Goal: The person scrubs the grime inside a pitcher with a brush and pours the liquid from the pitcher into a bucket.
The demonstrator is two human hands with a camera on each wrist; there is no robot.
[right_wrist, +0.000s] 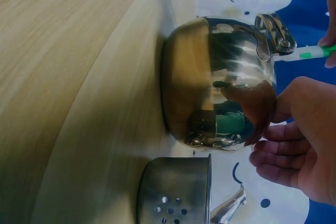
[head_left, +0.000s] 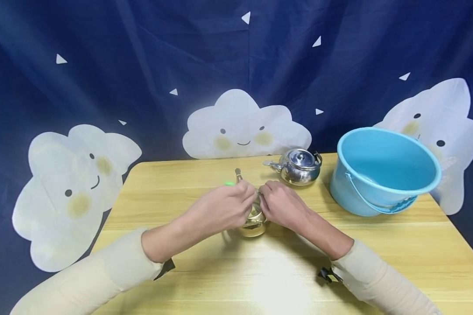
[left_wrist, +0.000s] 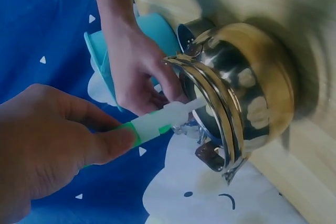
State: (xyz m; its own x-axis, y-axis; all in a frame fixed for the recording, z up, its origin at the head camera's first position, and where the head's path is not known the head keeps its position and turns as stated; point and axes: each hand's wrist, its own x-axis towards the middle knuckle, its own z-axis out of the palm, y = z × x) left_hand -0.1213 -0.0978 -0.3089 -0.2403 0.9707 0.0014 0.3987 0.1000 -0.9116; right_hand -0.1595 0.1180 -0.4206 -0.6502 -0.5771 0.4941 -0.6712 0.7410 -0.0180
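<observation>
A shiny metal teapot [head_left: 253, 229] stands on the table between both hands, its hinged handle folded to one side of the mouth in the left wrist view. My left hand [head_left: 230, 205] pinches the green end of a slim white-and-green stick-like tool [left_wrist: 157, 123]. Its thin white tip reaches into the teapot's mouth; the far end is hidden inside. At the opposite side, my right hand [head_left: 281, 203] holds the teapot by its rim, thumb and curled fingers at the edge. A perforated metal strainer cup [right_wrist: 173, 192] sits upright close beside the teapot.
A second metal teapot [head_left: 299, 168], lidded, stands at the back of the wooden table [head_left: 173, 267]. A light blue bucket [head_left: 378, 201] with its handle hanging down occupies the right side. Behind the table hangs a dark blue curtain [head_left: 205, 48] with cloud figures.
</observation>
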